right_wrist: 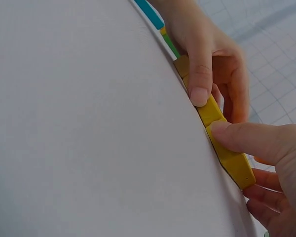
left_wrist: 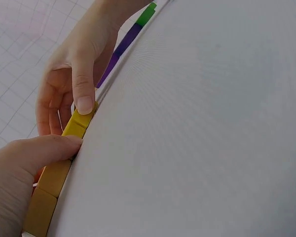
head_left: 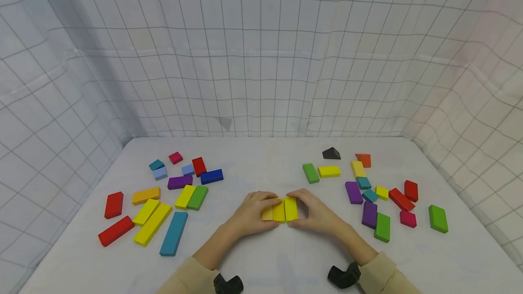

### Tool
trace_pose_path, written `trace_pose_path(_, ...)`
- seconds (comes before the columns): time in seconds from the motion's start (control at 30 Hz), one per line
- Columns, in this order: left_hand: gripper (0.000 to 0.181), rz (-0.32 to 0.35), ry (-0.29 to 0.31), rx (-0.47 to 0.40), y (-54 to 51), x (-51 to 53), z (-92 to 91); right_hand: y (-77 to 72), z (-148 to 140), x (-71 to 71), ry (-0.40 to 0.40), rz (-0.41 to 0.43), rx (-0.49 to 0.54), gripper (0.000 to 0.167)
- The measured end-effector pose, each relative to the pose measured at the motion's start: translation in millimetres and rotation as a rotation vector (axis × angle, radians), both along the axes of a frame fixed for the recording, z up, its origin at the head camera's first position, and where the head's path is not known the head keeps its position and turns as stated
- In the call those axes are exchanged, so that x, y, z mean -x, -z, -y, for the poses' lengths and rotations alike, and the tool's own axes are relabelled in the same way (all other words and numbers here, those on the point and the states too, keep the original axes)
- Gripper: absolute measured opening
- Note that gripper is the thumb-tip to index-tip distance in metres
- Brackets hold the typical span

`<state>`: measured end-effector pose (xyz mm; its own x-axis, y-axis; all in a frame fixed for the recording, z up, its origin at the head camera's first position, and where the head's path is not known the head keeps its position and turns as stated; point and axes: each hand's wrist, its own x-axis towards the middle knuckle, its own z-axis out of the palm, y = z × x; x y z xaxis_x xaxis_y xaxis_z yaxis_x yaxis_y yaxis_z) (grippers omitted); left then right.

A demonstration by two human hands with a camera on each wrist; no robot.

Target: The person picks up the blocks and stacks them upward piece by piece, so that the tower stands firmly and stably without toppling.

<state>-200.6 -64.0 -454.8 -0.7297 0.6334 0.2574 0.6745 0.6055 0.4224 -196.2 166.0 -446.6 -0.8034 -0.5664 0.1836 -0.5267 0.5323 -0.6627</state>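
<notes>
Three yellow blocks lie side by side at the middle of the table: a paler left block (head_left: pixel 267 213), a middle block (head_left: pixel 278 211) and a right block (head_left: pixel 291 209). My left hand (head_left: pixel 255 213) holds the row between thumb and fingers, the thumb at the near edge. My right hand (head_left: pixel 313 212) pinches the right block across its far and near ends. Seen from the left wrist, the left thumb (left_wrist: pixel 49 150) presses the near side of the yellow row (left_wrist: pixel 55 177). In the right wrist view the right thumb (right_wrist: pixel 251 140) touches a yellow block (right_wrist: pixel 236 165).
On the left lie several blocks, among them a long teal block (head_left: pixel 173 233) and a long yellow one (head_left: pixel 153 224). Several more lie on the right, including a purple block (head_left: pixel 369 214) and a green block (head_left: pixel 382 227). A black wedge (head_left: pixel 331 153) sits at the back right.
</notes>
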Motion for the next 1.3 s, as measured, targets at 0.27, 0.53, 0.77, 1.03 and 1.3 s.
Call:
trace_pose_path(0.27,0.052,-0.016,0.004,-0.008,1.3,-0.3,2.8,1.2,2,-0.4,0.001,-0.015,-0.018,0.064)
trace_pose_path(0.53,0.052,-0.041,-0.001,-0.061,3.9,0.1,5.3,1.8,2,-0.1,-0.020,-0.031,-0.039,0.064)
trace_pose_path(0.77,0.050,-0.017,0.010,-0.082,3.8,-0.8,5.3,1.2,3,-0.3,-0.018,-0.027,-0.040,0.062)
trace_pose_path(1.03,0.061,0.010,-0.026,-0.125,3.5,-1.1,13.1,-6.3,-7,7.3,-0.015,0.058,-0.068,0.070)
trace_pose_path(1.3,0.061,0.151,-0.097,-0.283,8.4,-9.3,45.8,-12.2,-64,47.7,0.165,-0.067,0.012,0.052)
